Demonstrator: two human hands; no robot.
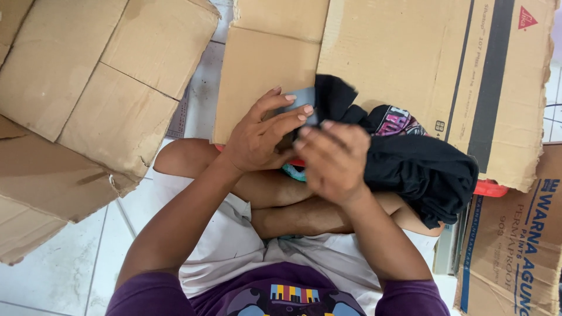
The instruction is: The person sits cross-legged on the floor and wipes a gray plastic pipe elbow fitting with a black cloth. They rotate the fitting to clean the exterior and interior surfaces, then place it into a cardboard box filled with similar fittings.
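Lying creased, torn flattened cardboard (pixel 88 93) at upper left. At centre, left hand (pixel 257 137) pinching stiff grey flat card (pixel 301 102); right hand (pixel 333 161) clasping soft black crumpled garment (pixel 421 172), bunched toward right, pink print showing.

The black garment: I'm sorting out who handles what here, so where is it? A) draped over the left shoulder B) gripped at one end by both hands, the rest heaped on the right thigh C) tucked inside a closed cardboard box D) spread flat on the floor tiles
B: the left hand and right hand meet on one end of the black garment, whose bulk lies heaped over the thigh by the flattened cardboard.
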